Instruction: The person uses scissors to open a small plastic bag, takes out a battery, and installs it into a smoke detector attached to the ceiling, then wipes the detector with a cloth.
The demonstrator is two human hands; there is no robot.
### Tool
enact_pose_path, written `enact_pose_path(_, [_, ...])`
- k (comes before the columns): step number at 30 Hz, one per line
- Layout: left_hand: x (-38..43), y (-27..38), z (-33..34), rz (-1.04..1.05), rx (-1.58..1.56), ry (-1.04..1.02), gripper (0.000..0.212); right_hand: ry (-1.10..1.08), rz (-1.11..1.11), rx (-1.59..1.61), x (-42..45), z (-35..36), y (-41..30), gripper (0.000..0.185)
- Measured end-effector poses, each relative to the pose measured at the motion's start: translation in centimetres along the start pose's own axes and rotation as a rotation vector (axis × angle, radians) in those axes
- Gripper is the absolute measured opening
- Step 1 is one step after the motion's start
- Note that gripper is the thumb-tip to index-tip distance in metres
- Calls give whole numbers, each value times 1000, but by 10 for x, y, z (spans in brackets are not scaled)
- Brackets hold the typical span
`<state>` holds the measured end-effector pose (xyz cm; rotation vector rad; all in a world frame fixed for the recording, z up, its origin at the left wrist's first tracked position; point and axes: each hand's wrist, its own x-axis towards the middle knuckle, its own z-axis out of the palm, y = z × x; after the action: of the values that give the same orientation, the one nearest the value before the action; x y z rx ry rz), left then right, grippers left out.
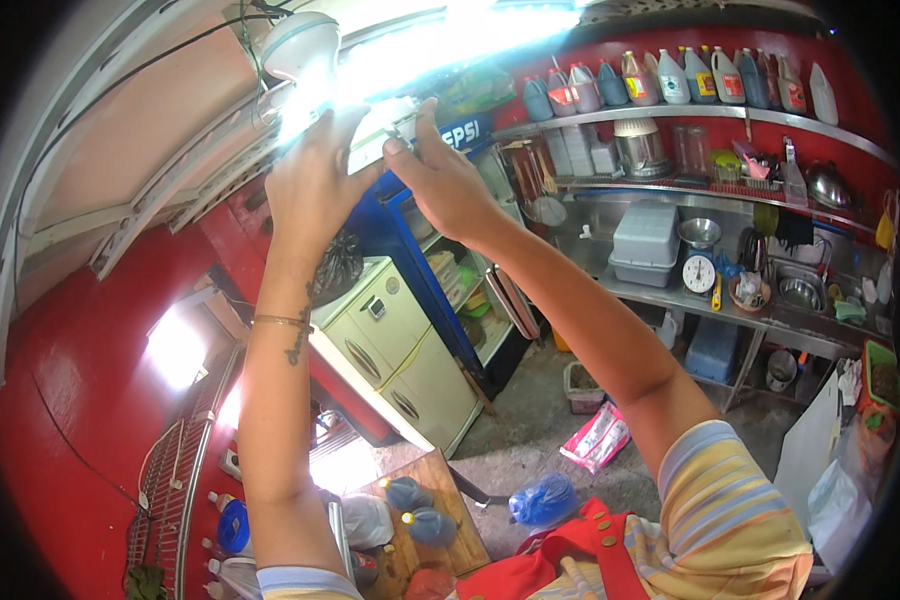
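Observation:
Both arms reach up toward the ceiling. Between the hands is a small white object (371,139), washed out by glare, which looks like a case or fixture part. My left hand (319,165) is at its left side, with the fingertips lost in the glare of a lit tube lamp (457,49). My right hand (439,169) pinches its right end between thumb and fingers. Just above the left hand is a white bulb-shaped lamp (301,46) with dark wires beside it. What the fingers grip exactly is hidden by the brightness.
Below stand a cream refrigerator (390,352) and a blue glass-door cooler (450,270). Bottles line a metal shelf (645,112) above a steel counter (630,289) with a dial scale (699,274). A wooden table (450,525) holds bottles. A blue bag (544,499) lies on the floor.

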<state>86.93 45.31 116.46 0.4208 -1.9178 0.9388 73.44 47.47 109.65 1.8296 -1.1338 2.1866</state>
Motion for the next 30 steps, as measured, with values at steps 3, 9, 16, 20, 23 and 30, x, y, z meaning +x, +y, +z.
enact_pose_path(3, [0,1,0,-8,-10,7,48,-57,46,17,-5,-2,-10,79])
enact_pose_path(9, [0,-4,3,33,19,32,49,-105,116,349,7,3,4,79])
enact_pose_path(16, [-1,-10,5,62,26,27,51,116,-42,466,18,13,28,49])
enact_pose_path(20, [-5,-20,-1,89,90,-18,53,393,251,573,29,-41,55,19])
enact_pose_path(23, [-7,-15,-3,46,59,-14,54,270,160,485,17,-31,43,22])
enact_pose_path(30, [-5,-19,-1,60,-251,1,57,-114,364,705,-9,-38,1,41])
